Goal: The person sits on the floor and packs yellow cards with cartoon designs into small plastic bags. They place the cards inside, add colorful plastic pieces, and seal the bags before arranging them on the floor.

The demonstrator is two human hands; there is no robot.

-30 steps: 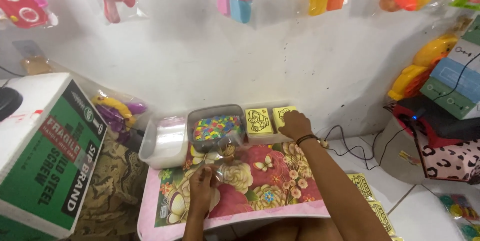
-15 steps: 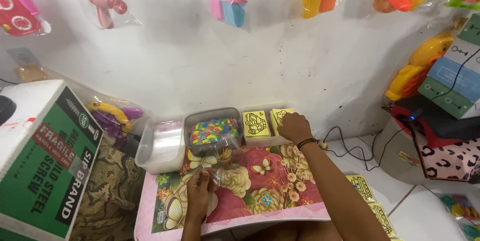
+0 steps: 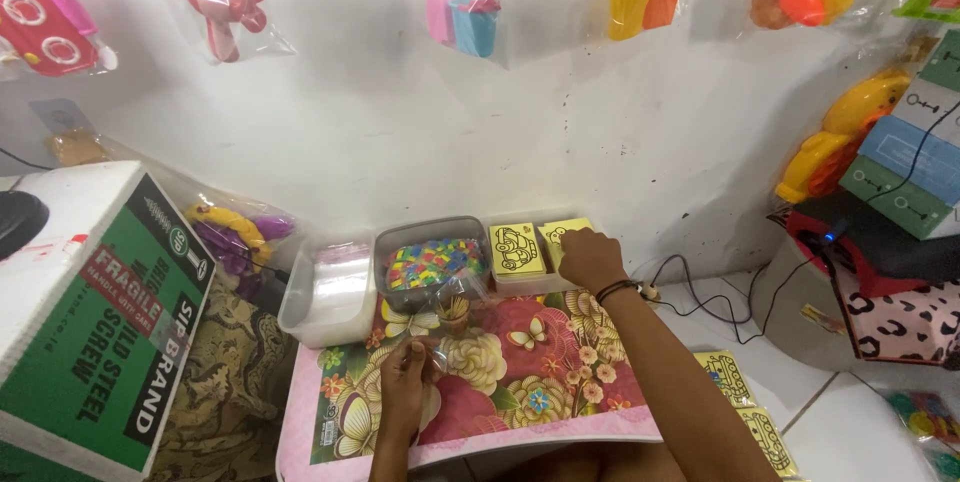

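My left hand (image 3: 405,374) pinches a clear bag (image 3: 447,314) over the flowered table (image 3: 520,382). My right hand (image 3: 590,259) rests curled on the yellow cards (image 3: 516,249) in their tray, right of the bead tub (image 3: 432,264).

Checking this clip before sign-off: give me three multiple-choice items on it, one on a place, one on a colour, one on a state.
1. Where does the right hand rest?
A. on the yellow picture cards in the clear tray
B. on the green cardboard box
C. on the floor

2. What colour is the border of the flowered table mat?
A. blue
B. pink
C. black

3. What is the left hand doing?
A. lying flat and empty
B. pinching a small clear plastic bag
C. lifting the grey tub of coloured pieces

Answers: 1 A, fingers lie on the cards; 2 B, the edge is pink; 3 B, fingers hold the bag.
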